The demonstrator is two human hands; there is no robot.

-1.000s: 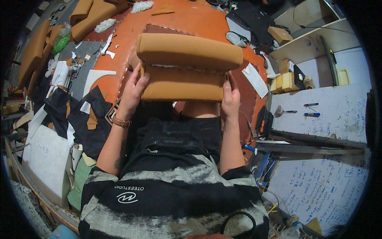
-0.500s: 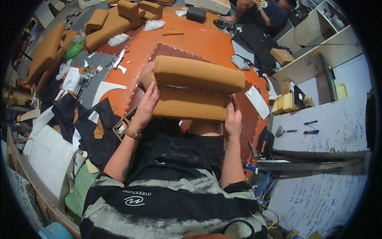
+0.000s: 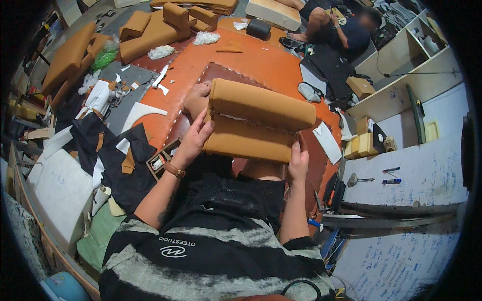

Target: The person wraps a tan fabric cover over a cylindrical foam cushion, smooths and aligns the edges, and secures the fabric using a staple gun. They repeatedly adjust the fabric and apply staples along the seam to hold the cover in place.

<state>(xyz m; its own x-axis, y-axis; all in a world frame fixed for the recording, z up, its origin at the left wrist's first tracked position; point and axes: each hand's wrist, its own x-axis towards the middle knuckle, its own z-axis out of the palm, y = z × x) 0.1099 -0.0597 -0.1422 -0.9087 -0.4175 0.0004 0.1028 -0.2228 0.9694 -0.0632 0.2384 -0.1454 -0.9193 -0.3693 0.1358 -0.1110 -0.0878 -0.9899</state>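
Between both hands I hold a tan upholstered cushion [image 3: 256, 135], raised above my lap. It has two padded parts: a thick rounded roll on the far side and a flatter panel nearer me. Along the crease between them runs a ragged, pale seam. My left hand [image 3: 197, 136], below a brown wrist strap, grips the cushion's left end, thumb on the upper face. My right hand [image 3: 299, 159] grips the near right corner, thumb up along its edge. The fingers beneath are partly hidden by the cushion.
An orange and brown mat [image 3: 201, 55] covers the floor. Tan padded pieces [image 3: 155, 35] lie far left, with white stuffing [image 3: 207, 38] nearby. Black fabric scraps [image 3: 128, 150] and a small wooden box [image 3: 163, 158] sit at left. Another person [image 3: 346, 30] sits far right. A marked white board [image 3: 406, 175] stretches along the right.
The cushion and both hands have shifted slightly right and nearer in the picture, and the cushion's right end has tilted lower. The whole surroundings have moved down a little too. Both hands keep their grip.
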